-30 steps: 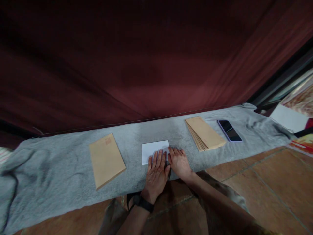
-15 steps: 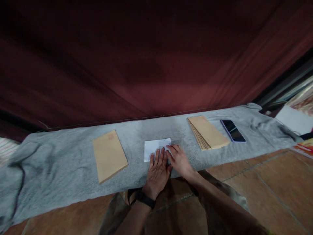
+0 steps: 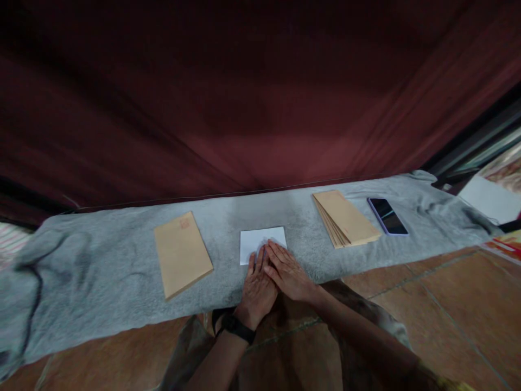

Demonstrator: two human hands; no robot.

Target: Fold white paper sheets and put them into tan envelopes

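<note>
A folded white sheet of paper [image 3: 260,242] lies on a grey cloth [image 3: 101,288] in the middle of the view. My left hand [image 3: 255,290] lies flat with its fingers stretched onto the near edge of the paper. My right hand [image 3: 290,271] rests flat too, fingers together, partly over the left hand's fingers and touching the paper's near right part. A dark band sits on my left wrist [image 3: 236,327]. Neither hand grips anything.
A single tan envelope [image 3: 182,253] lies left of the paper. A fanned stack of tan envelopes [image 3: 345,218] lies to the right, with a dark phone [image 3: 387,215] beyond it. A dark red curtain [image 3: 260,108] hangs behind. Brown tiled floor [image 3: 448,304] lies in front.
My right hand has slid left and now overlaps my left hand's fingers on the paper. The left hand has hardly moved. The camera view shifted slightly.
</note>
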